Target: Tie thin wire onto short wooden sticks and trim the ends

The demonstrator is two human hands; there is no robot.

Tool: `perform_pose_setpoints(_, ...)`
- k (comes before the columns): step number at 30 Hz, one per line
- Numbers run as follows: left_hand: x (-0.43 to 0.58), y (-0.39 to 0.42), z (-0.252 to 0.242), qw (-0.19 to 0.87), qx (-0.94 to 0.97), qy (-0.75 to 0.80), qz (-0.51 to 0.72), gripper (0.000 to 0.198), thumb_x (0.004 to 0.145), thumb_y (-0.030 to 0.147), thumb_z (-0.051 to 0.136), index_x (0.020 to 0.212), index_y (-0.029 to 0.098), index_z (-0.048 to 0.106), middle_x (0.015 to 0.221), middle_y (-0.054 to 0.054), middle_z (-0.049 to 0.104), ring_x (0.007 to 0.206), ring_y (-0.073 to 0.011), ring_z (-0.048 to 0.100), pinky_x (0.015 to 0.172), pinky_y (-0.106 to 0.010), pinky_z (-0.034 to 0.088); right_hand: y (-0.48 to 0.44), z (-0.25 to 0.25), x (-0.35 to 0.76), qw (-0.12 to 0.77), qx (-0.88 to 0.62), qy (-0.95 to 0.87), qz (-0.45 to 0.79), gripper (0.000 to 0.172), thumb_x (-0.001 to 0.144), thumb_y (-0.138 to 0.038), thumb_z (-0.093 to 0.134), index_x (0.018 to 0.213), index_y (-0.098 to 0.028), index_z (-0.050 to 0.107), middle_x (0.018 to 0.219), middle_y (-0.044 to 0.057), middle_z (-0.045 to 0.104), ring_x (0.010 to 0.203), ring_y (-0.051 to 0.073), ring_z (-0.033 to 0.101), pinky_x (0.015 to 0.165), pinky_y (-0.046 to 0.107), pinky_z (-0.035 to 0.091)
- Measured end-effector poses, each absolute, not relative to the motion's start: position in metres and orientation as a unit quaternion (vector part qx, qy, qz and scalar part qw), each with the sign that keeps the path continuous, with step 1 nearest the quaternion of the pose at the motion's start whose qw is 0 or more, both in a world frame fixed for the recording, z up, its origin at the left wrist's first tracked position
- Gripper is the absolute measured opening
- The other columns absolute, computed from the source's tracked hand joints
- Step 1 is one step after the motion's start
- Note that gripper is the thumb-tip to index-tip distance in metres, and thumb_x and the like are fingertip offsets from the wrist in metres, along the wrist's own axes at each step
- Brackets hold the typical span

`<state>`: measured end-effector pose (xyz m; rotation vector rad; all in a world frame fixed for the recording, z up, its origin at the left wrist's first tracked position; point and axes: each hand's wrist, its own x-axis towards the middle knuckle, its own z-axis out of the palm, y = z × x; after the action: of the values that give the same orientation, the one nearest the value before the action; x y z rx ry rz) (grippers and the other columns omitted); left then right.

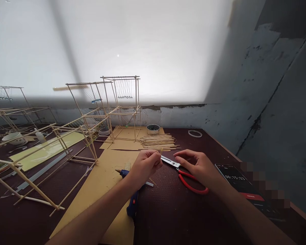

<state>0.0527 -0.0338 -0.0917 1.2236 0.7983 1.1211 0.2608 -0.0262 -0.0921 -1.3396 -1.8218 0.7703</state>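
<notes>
My left hand (148, 166) is closed in front of the scissors. Thin yellowish strands (161, 150) poke up above its fingers, and similar fine ends (153, 181) show below the wrist side. My right hand (193, 163) is over the scissors' handles, thumb and forefinger tips close together in a pinch. What lies between those tips is too small to make out. The scissors (191, 185), with red handles and silver blades, lie on the table. Beneath my left forearm is a blue glue gun (132, 204), its nozzle pointing left, with a whitish glue stick (149, 184) nearby.
Stick frames (89, 149) stand at left, one with hanging glass beads (124, 97). Beyond my hands are a pile of thin sticks (158, 141), a round tin (153, 128) and a clear ring (195, 133). A phone timer (234, 178) lies right; cardboard (91, 200) lies left.
</notes>
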Motion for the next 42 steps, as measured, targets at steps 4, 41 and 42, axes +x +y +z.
perform_pose_setpoints(4, 0.058, -0.036, -0.096, 0.618, 0.565, 0.322, 0.441, 0.029, 0.075, 0.026, 0.053, 0.054, 0.019, 0.036, 0.05, 0.005, 0.039, 0.045, -0.005, 0.024, 0.045, -0.025, 0.013, -0.038, -0.095, 0.247, 0.4, -0.411, -0.695, 0.434, 0.035, 0.087, -0.047, 0.068, 0.108, -0.019, 0.074, 0.101, 0.008, 0.074, 0.096, 0.025, 0.066, 0.084, 0.035, 0.048)
perform_pose_setpoints(41, 0.047, -0.026, -0.095, 0.602, 0.526, 0.366, 0.475, 0.03, 0.071, 0.028, 0.054, 0.052, 0.019, 0.032, 0.05, 0.005, 0.038, 0.041, -0.0021, 0.019, 0.041, -0.022, 0.01, 0.0, -0.068, 0.35, 0.46, -0.722, -0.503, -0.117, 0.033, 0.09, -0.034, 0.047, 0.11, -0.018, 0.068, 0.089, 0.017, 0.069, 0.087, 0.039, 0.065, 0.076, 0.051, 0.044)
perform_pose_setpoints(42, 0.048, -0.026, -0.094, 0.601, 0.526, 0.367, 0.477, 0.03, 0.07, 0.027, 0.054, 0.052, 0.019, 0.032, 0.05, 0.005, 0.039, 0.041, -0.0021, 0.02, 0.041, -0.021, 0.011, 0.0, -0.069, 0.356, 0.439, -0.744, -0.481, -0.151, 0.045, 0.091, -0.032, 0.043, 0.13, -0.015, 0.059, 0.103, 0.022, 0.069, 0.096, 0.043, 0.064, 0.077, 0.053, 0.044)
